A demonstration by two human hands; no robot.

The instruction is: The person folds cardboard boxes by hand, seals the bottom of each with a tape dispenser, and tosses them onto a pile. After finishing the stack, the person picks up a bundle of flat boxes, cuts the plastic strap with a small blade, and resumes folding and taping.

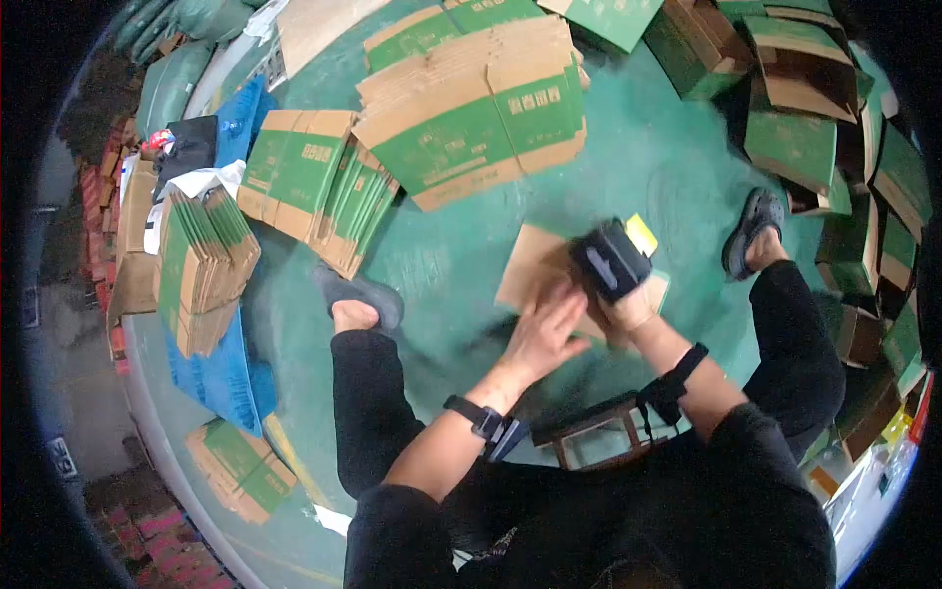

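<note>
My right hand [631, 309] is closed around a black blocky tool [610, 260] with a grey mark on its face. A bright yellow piece [641, 236] shows at the tool's far edge. Below and behind it lies a brown cardboard box [527, 263], partly hidden by my hands and the tool. My left hand [547, 329] is over the near left side of this cardboard, its fingers stretched out and slightly blurred by motion.
Flattened green-and-brown cartons stand in a large stack [471, 123] ahead, with more bundles [294, 167] to the left. Opened boxes [790, 142] are piled along the right. A wooden stool [599, 437] is under me, and my feet rest on the green floor [442, 265].
</note>
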